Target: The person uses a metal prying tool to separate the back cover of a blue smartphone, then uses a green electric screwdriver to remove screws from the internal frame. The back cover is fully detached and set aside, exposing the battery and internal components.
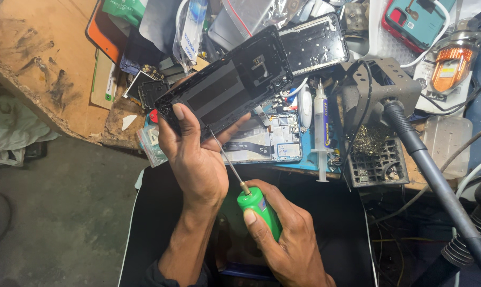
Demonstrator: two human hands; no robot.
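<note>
Two hands show. The left hand (pixel 198 159) is wrapped around one black phone body (pixel 227 85), with the thumb on its top face and the fingers curled under it. The phone body is held up in the air, tilted, above the near edge of the surface (pixel 33 64). The right hand (pixel 288 239) is closed around one green screwdriver (pixel 259 207). Its thin metal shaft points up toward the phone body, and the tip is at the lower edge of the phone, by the left thumb.

On the surface, just under the held phone, lies one opened phone (pixel 267 141) with its inside parts showing. One more black phone frame (pixel 315 42) lies farther back. One phone in a teal and red case (pixel 413 21) sits near the far right corner. One syringe (pixel 321 127) lies beside the opened phone. One grey stand (pixel 381 85) with a thick grey hose (pixel 437 180) is on the right side. One orange lamp (pixel 453 61) is by the right edge
</note>
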